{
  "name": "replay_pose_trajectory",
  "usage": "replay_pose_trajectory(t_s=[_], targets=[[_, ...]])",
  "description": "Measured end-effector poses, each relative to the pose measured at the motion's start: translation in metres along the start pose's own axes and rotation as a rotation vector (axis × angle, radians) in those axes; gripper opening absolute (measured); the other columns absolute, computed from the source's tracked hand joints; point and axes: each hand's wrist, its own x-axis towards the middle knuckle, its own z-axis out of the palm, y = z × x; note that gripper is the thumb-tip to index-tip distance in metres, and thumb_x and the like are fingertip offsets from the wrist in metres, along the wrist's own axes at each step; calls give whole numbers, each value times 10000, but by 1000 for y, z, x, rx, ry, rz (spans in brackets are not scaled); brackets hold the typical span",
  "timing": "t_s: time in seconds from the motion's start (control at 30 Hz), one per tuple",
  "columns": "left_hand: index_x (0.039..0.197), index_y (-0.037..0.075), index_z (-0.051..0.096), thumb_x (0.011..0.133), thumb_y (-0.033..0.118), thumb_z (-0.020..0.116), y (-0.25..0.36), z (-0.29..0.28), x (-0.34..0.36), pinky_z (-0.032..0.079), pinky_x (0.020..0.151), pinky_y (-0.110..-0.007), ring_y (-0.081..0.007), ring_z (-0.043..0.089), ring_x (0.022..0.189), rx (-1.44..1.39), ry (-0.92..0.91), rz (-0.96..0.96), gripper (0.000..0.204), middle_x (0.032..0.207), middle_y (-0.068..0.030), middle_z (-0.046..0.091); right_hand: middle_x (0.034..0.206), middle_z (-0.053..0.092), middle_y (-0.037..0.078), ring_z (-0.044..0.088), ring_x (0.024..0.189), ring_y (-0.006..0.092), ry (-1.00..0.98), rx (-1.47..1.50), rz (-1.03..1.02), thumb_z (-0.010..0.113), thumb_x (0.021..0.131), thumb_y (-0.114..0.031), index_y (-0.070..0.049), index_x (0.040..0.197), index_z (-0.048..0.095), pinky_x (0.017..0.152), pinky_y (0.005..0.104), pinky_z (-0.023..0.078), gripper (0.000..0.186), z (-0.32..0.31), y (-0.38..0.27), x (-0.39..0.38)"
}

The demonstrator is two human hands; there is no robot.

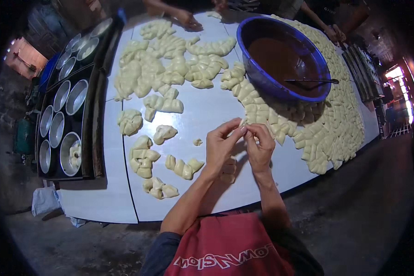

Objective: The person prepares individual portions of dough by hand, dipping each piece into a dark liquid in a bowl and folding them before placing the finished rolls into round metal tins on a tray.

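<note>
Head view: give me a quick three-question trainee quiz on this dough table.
1. True or false: both hands, left hand and right hand, pinch one dough piece between them.
2. What lies across the blue basin of brown filling? A) rolling pin B) dark utensil C) knife
3. The round tins on black trays sit on the person's ____ side.

Key: 1 true; 2 B; 3 left.

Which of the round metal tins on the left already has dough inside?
The nearest tin, at the front corner of the black tray; the other tins show bare metal.
</note>
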Motion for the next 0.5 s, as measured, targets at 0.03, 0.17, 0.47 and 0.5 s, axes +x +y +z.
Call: replay_pose_trajectory(t_s=[0.03,0.17,0.47,0.5], targets=[[1205,-41,652,906,197,727,8,-2,1,547,790,-275,-132,656,902,16,-81,-43,390,1028,-98,703,912,650,75,620,816,156,2,1,-1,647,901,-39,-20,1042,682,722,303,508,146,0,-3,1],[1128,-15,669,902,266,733,27,-11,12,558,734,-274,-127,659,858,5,-136,-289,366,961,-71,702,996,685,59,605,811,100,-122,427,358,617,978,-163,7,1094,672,759,286,505,213,-8,-8,3],[1142,3,654,901,184,721,40,-11,-11,591,697,-285,-149,680,859,27,-262,-140,309,997,-85,694,1031,647,92,610,919,161,-153,495,37,715,888,-79,-24,1045,678,809,309,503,170,-21,10,-6],[1142,3,654,901,184,721,42,-12,-11,591,697,-285,-149,680,859,28,-261,-142,309,997,-85,694,998,641,89,603,914,154,-108,448,-34,714,893,-84,-27,1016,664,802,318,503,145,-19,10,-6]])
